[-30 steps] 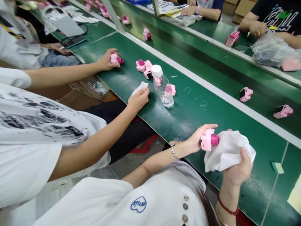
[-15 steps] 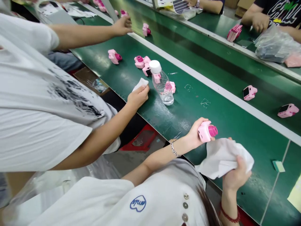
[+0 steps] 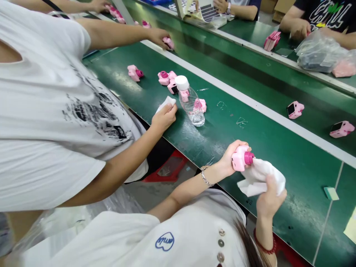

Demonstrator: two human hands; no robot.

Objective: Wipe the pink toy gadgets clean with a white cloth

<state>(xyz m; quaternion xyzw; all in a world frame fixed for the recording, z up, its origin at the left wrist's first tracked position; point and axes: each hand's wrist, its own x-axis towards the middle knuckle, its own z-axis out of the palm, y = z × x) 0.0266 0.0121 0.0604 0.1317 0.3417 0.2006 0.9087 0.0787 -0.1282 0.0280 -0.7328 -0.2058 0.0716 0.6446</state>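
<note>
My left hand (image 3: pixel 229 155) is closed around a pink toy camera (image 3: pixel 239 158), its dark pink lens pointing right. A silver bracelet circles that wrist. My right hand (image 3: pixel 269 200) grips a white cloth (image 3: pixel 258 178), whose upper edge touches the end of the lens. Both hands are held over the near edge of the green table (image 3: pixel 300 185). The fingertips of my right hand are partly covered by the cloth.
A clear plastic bottle (image 3: pixel 191 105) with a white cap stands near several pink toy cameras (image 3: pixel 164 78). Beside me a co-worker's hand (image 3: pixel 164 119) holds a white cloth. Two toy cameras (image 3: pixel 295 109) lie beyond the white rail (image 3: pixel 267 113). A green-and-white block (image 3: pixel 330 193) sits at right.
My right hand has moved left and up, bringing the cloth against the lens. The co-worker's far hand has reached right and taken hold of a pink toy camera beyond the rail.
</note>
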